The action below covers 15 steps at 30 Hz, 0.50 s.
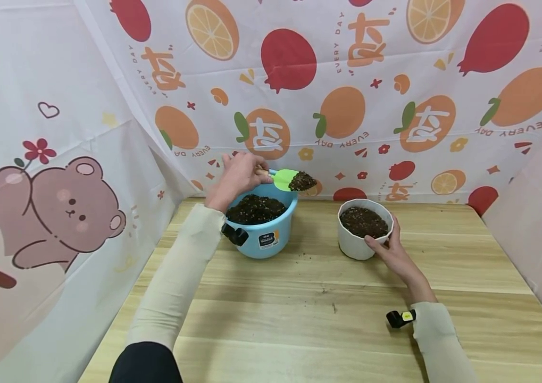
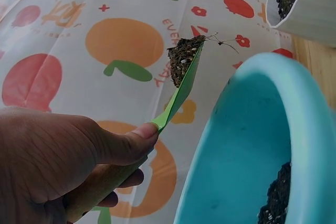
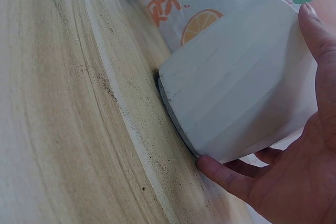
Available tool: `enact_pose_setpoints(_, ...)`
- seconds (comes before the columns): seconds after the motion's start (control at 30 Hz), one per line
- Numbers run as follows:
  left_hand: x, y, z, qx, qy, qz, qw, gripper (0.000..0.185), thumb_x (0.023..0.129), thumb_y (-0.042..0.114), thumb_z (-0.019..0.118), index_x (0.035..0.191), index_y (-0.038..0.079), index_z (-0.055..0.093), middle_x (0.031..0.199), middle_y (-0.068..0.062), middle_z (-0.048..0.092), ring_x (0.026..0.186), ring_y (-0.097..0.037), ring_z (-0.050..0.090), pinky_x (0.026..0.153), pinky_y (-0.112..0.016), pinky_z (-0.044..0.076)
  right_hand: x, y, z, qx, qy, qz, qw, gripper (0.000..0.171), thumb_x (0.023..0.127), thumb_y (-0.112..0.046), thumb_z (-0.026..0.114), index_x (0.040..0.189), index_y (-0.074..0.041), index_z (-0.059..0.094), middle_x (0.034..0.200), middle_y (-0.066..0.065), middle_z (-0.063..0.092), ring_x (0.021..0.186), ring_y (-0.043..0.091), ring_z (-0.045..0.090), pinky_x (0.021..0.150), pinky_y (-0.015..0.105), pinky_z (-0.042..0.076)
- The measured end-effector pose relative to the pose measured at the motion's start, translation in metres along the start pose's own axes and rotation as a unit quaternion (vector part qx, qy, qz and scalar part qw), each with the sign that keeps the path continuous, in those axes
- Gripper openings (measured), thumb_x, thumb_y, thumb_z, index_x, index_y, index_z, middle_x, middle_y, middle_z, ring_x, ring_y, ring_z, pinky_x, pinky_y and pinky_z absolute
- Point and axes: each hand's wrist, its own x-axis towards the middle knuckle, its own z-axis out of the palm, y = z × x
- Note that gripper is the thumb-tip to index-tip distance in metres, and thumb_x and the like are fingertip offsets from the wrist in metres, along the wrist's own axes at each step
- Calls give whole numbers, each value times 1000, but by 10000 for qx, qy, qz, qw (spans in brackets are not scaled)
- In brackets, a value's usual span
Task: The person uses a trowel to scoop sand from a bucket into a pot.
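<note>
My left hand grips the wooden handle of a small green trowel above the far rim of a blue bucket. Dark soil is heaped on the trowel's blade, which points right, with thin root strands poking out at its tip. More dark soil lies inside the bucket. To the right, my right hand holds a white faceted flowerpot, thumb at its rim and fingers curled round its side. Brown soil fills much of the pot, which stands upright on the table.
The wooden table bears scattered soil crumbs between and in front of the two containers. A fruit-print cloth hangs directly behind them. At the left hangs a white sheet with a bear picture.
</note>
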Motion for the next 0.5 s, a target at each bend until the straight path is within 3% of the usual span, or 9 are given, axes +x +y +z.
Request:
enact_pose_setpoints(0.3,6,13,11,76,-76,187,9998,28,87,37,80,104,15,79,104,-7,76,103,-28,58,99,-55,21,1,0,1,-21,29,-76,10000,94,103,-26,59,157,-42,-16,167,12,0,152,45,16,108,55,40)
enact_pose_setpoints(0.5,11,23,18,112,-166,225,9995,28,88,39,78,104,16,80,104,-5,75,104,-27,56,101,-56,22,1,0,1,20,20,-51,10000,93,103,-26,58,157,-43,-16,167,12,1,151,45,18,106,50,44)
